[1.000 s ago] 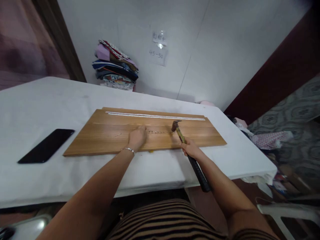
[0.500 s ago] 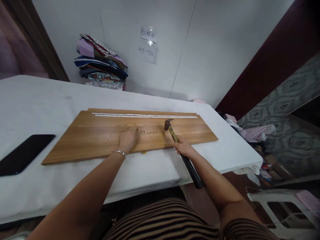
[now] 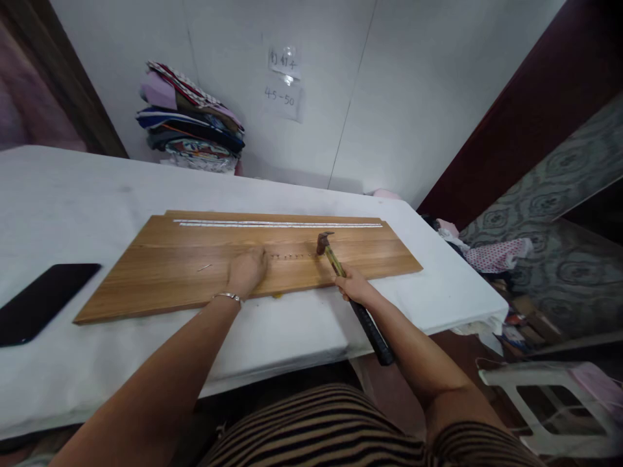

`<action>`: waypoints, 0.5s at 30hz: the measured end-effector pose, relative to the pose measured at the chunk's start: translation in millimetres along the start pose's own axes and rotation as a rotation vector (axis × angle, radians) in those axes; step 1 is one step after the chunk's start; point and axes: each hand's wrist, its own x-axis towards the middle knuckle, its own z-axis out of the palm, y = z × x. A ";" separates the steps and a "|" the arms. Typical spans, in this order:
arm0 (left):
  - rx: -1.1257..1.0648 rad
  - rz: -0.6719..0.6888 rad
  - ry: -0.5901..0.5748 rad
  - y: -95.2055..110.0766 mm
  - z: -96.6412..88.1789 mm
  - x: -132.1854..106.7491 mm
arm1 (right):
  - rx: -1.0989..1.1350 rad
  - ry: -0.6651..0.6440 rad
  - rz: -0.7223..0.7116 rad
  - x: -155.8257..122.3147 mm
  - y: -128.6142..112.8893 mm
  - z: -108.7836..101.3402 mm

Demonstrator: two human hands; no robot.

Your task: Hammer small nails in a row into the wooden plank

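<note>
A long wooden board [image 3: 160, 285] lies flat on the white table [image 3: 73, 201]. My left hand [image 3: 246, 272] rests on the board with its fingers curled down at the left end of a row of small nails [image 3: 291, 257]. My right hand [image 3: 356, 289] grips a claw hammer [image 3: 341, 272] by its handle. The hammer head sits just above the right end of the nail row. One loose nail [image 3: 204, 266] lies on the board to the left. A white strip [image 3: 277, 224] runs along the board's far edge.
A black phone [image 3: 39, 301] lies on the table at the left. Folded fabrics [image 3: 189, 130] are stacked against the wall behind. Paper notes [image 3: 283, 81] hang on the wall. A white plastic stool [image 3: 549, 408] and scattered cloth are on the floor at the right.
The view has shifted to the right, so the board and phone sit further left in the picture. Both hands keep their places on the board and the hammer.
</note>
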 end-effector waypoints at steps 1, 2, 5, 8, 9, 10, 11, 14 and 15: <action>0.000 -0.004 -0.002 0.1 -0.2 0.0 | -0.002 -0.004 -0.001 0.0 -0.2 0.1; 0.001 -0.008 -0.005 0.3 -0.5 -0.2 | -0.004 -0.007 -0.005 0.2 -0.1 0.0; 0.012 -0.020 -0.008 1.3 -2.3 -1.3 | -0.012 -0.002 -0.026 2.3 2.2 -0.9; 0.029 -0.028 -0.021 1.9 -3.0 -2.1 | -0.011 0.005 -0.032 5.8 6.4 -2.0; 0.033 -0.027 -0.025 1.8 -2.7 -2.1 | -0.012 0.005 -0.029 7.0 7.8 -2.2; 0.035 -0.023 -0.027 1.5 -2.2 -2.0 | -0.016 0.006 -0.024 8.2 8.9 -2.3; 0.035 -0.020 -0.026 1.1 -1.6 -1.7 | -0.021 0.007 -0.019 9.1 9.7 -2.3; 0.024 -0.014 -0.021 -0.2 0.4 -0.6 | -0.043 0.007 -0.015 10.2 9.2 -2.3; 0.020 -0.013 -0.019 -0.5 0.8 -0.3 | -0.045 0.006 -0.019 9.8 8.2 -2.4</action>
